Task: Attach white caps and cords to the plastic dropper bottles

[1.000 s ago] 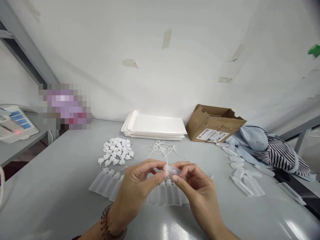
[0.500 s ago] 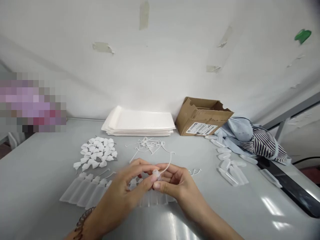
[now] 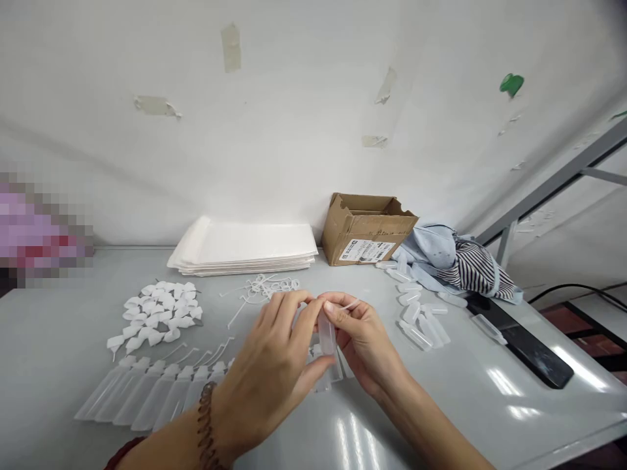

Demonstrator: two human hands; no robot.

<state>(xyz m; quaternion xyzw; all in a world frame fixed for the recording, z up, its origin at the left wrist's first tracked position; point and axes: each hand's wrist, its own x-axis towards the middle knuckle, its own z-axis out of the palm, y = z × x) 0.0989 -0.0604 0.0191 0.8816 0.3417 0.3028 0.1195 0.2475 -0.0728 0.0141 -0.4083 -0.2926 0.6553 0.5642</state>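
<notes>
Between my two hands is a small translucent plastic bottle [image 3: 327,334], neck up and body hanging down. The fingers of my left hand [image 3: 274,356] close over its top, and the thumb reaches along its lower side. My right hand [image 3: 367,343] pinches near the neck, where a thin white strip [image 3: 350,305] sticks out. Fingers hide the neck itself. Beneath and left of my hands lies a row of similar bottles [image 3: 142,398] with white tops, several with thin strips attached. Behind my left hand is a heap of loose thin white strips [image 3: 269,287].
White cone-shaped caps [image 3: 159,310] are heaped at the left. A stack of white padded envelopes [image 3: 245,248] and an open cardboard box [image 3: 367,228] stand against the wall. Loose clear bottles [image 3: 424,326], a black flat object [image 3: 524,346] and bundled cloth [image 3: 460,261] lie right.
The view has swung to the right. My left hand has turned over the bottle's top, back of the hand showing, and the bottle's body now shows below the fingers.
</notes>
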